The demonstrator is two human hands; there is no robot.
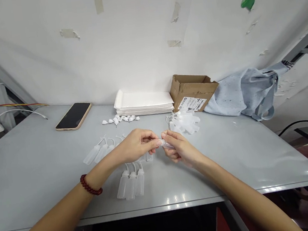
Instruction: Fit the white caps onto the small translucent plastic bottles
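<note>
**Translucent plastic tube between both hands, fingertip work at one end**

Step in hand, my read: two-handed work on one end of the translucent plastic tube (169, 146). It calls for a steady right grip and light, precise left fingertips.

Left hand (141, 145): nearly closed, thumb and forefinger pinching the tube's near-left end, other fingers curled in. Right hand (180, 150): grasping the tube body, thumb and forefinger on top, remaining fingers folded under. Fingers cover most of the tube, so I can't tell if that end is capped.

Tube position: above the middle of the tabletop (233, 158), between my two hands.

Around it:
- Three bottles with looped stems (130, 185): lying side by side toward the front edge, left of centre.
- More bottles (99, 153): left of my left hand, partly behind my forearm.
- Pile of translucent pieces (184, 122): beyond my right hand, just in front of the cardboard box (192, 92).
- Small white pieces (120, 118): loose row near the back edge, in front of the white stack (144, 103).
- Phone (73, 116): toward the back left corner, lying flat.
- Pale blue cloth (242, 94): back right corner, beside the box.
</note>
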